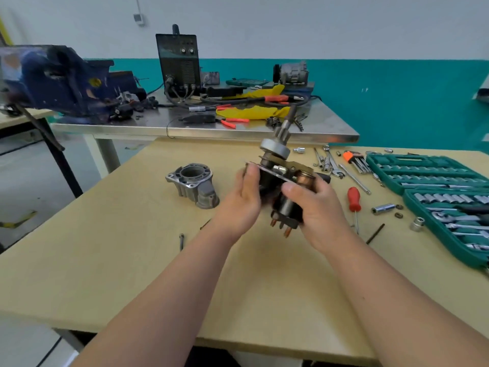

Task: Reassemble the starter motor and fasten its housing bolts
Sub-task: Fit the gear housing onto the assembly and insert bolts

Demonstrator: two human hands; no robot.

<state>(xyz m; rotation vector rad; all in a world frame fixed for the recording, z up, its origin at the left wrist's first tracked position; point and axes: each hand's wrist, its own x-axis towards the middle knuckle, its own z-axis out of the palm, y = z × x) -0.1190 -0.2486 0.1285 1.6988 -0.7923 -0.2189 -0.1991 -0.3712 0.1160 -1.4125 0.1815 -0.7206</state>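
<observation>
I hold the starter motor assembly (277, 165) in the air above the wooden table (132, 260), its pinion shaft pointing up and away, copper terminals at the bottom. My right hand (317, 207) grips the dark solenoid body from the right, thumb across it. My left hand (243, 200) supports the left side, thumb on the flat plate. The grey aluminium nose housing (194, 185) stands alone on the table to the left of the assembly.
A red-handled screwdriver (354, 200), loose sockets (382, 208) and bolts lie right of my hands. Open green socket set cases (436, 181) fill the right side. A long bolt (181, 241) lies near my left forearm. Behind stands a steel bench (238, 131) with a blue vise (58, 80).
</observation>
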